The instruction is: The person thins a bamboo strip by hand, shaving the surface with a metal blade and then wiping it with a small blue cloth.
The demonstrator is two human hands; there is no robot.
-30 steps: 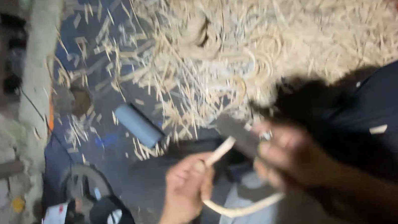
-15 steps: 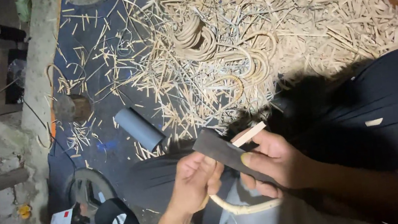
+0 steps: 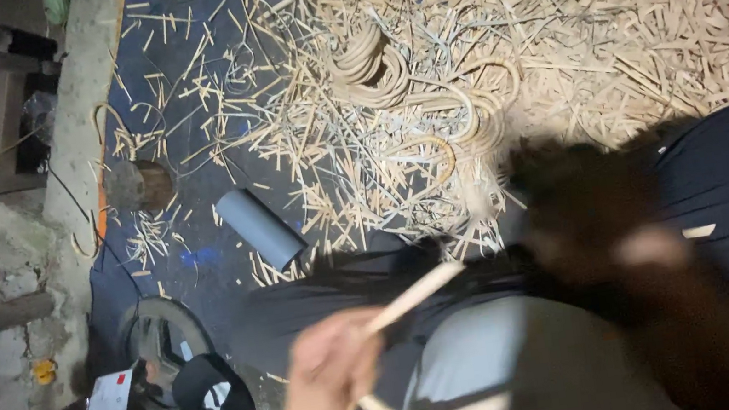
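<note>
Left hand point(image 3: 329, 367): grip pinching a pale cane strip point(image 3: 412, 294), which juts up-right from it and loops below.
Right hand point(image 3: 639, 255): motion-blurred, grip state cannot tell.
Beyond grip: grey tube point(image 3: 261, 229), floor littered with cane offcuts point(image 3: 550, 52), cane coils point(image 3: 365, 61).

Right hand point(image 3: 613, 230) smeared by motion blur, its grip unreadable, cane strip point(image 3: 412, 294) partly blurred, left forearm cut off by bottom edge

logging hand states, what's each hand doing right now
Left hand: closed on a pale cane strip.
Right hand: motion-blurred, cannot tell.
</note>
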